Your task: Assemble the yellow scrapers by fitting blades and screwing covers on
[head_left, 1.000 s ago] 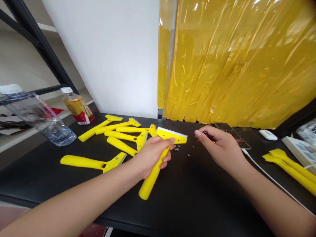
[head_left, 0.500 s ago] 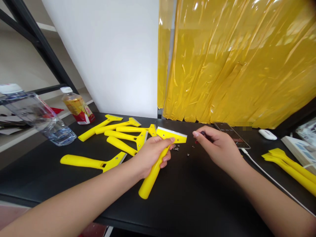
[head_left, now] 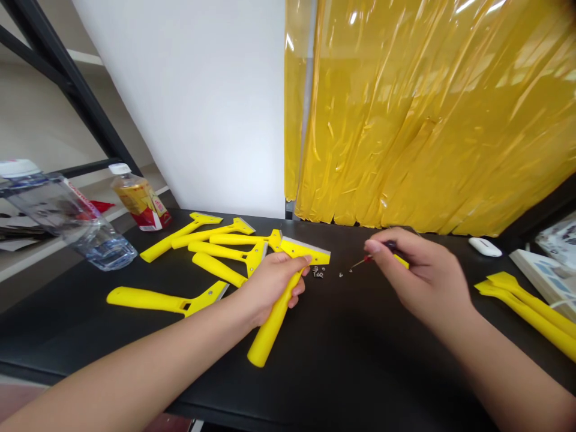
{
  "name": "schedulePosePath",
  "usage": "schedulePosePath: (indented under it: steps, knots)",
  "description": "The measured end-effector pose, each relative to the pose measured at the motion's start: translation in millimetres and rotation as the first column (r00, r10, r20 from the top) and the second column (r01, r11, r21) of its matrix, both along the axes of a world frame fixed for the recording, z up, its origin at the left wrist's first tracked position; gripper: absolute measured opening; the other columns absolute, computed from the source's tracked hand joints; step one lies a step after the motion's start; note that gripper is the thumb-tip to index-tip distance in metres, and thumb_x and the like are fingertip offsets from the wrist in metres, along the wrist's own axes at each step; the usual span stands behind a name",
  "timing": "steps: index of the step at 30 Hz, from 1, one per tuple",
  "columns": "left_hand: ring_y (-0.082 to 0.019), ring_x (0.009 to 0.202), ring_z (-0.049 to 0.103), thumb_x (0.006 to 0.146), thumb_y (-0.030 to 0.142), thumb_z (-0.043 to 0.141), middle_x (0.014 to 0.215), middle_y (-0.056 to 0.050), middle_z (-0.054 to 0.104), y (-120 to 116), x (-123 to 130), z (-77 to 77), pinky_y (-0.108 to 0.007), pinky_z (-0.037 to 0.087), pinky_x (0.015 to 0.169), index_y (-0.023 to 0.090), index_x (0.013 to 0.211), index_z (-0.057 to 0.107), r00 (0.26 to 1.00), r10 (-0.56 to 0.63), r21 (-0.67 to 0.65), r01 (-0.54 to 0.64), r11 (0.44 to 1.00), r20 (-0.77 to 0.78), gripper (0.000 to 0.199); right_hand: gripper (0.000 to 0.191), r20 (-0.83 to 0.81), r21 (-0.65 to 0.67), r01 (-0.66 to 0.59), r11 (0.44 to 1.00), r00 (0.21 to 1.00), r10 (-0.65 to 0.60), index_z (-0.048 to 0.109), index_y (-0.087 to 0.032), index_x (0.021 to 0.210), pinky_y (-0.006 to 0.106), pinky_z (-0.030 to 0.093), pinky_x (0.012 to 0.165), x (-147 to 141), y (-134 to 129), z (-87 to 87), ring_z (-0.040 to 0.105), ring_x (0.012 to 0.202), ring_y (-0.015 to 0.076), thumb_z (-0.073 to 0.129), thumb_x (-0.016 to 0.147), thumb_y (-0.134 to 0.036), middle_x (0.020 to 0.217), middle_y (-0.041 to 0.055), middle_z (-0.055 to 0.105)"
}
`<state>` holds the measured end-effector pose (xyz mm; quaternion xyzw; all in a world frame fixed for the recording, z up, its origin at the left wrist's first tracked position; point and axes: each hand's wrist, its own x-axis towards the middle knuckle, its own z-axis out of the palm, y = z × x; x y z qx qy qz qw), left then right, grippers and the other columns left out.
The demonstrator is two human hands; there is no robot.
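My left hand (head_left: 281,282) is wrapped round the handle of a yellow scraper (head_left: 269,336), its thumb on the neck below the wide head. A metal blade edge runs along the top of that head. Between thumb and fingers my right hand (head_left: 418,273) pinches a small screwdriver (head_left: 368,258) with a thin shaft and a red and dark handle. Its tip points left and down, apart from the scraper. Near the tip lie a few tiny screws (head_left: 341,275). More small screws (head_left: 318,273) sit in a pile just below the scraper head.
Several yellow scrapers (head_left: 148,300) lie on the black table (head_left: 360,372) at left. Behind them stand a drink bottle (head_left: 141,201) and a tilted clear water bottle (head_left: 96,240). At right are yellow handles (head_left: 531,309), a white earbud case (head_left: 485,246) and a white box (head_left: 540,276).
My right hand has drawn slightly to the right and turned, so the screwdriver's shaft now shows. The phone beside it is now mostly hidden behind the hand. The left hand keeps its hold.
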<state>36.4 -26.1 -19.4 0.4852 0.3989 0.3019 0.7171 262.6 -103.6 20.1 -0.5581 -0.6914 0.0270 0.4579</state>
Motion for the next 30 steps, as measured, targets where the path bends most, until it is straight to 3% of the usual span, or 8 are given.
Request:
schedulePosePath:
  steps: [3,5,13,30]
  knots:
    - [-0.008,0.043,0.042,0.089,0.043,0.073,0.053,0.006,0.045,1.4,0.0,0.2,-0.021,0.035,0.039,0.02,0.076,0.054,0.999,-0.005,-0.02,0.004,1.0,-0.051,0.033,0.014,-0.134,0.16,0.095,0.983,0.988,-0.073,0.071,-0.027,0.091,0.033,0.049,0.067,-4.1,-7.8,0.4,0.064,0.073,0.0186,0.064,0.1,-0.036,0.082,0.0016,0.071]
    - [-0.008,0.042,0.042,0.088,0.043,0.074,0.054,0.005,0.047,0.8,0.2,1.3,-0.021,0.035,0.039,0.02,0.076,0.054,0.998,-0.01,-0.024,0.009,1.0,-0.066,0.033,0.012,-0.178,0.203,0.096,0.974,0.982,-0.06,0.072,-0.028,0.094,0.033,0.051,0.069,-7.9,-9.1,-3.5,0.064,0.074,0.0192,0.065,0.1,-0.035,0.084,0.0024,0.071]
    - [-0.008,0.041,0.041,0.089,0.044,0.072,0.052,0.005,0.048,-2.0,0.1,2.9,-0.021,0.035,0.039,0.02,0.076,0.055,0.996,-0.049,-0.018,0.047,0.999,-0.077,0.033,0.006,-0.119,0.119,-0.075,0.99,0.989,0.089,0.071,-0.03,0.101,0.028,0.05,0.069,-11.6,-4.0,-16.8,0.063,0.075,0.0143,0.066,0.1,-0.027,0.088,-0.0016,0.072]
    - [-0.008,0.04,0.042,0.09,0.04,0.07,0.053,0.006,0.046,-3.3,0.7,1.2,-0.02,0.034,0.039,0.019,0.075,0.056,0.996,-0.065,-0.03,0.063,0.998,-0.055,0.029,0.007,-0.079,0.108,-0.067,0.992,0.994,0.076,0.071,-0.03,0.1,0.028,0.05,0.068,-10.8,-4.2,-15.7,0.064,0.074,0.0149,0.065,0.101,-0.027,0.087,-0.0018,0.072]
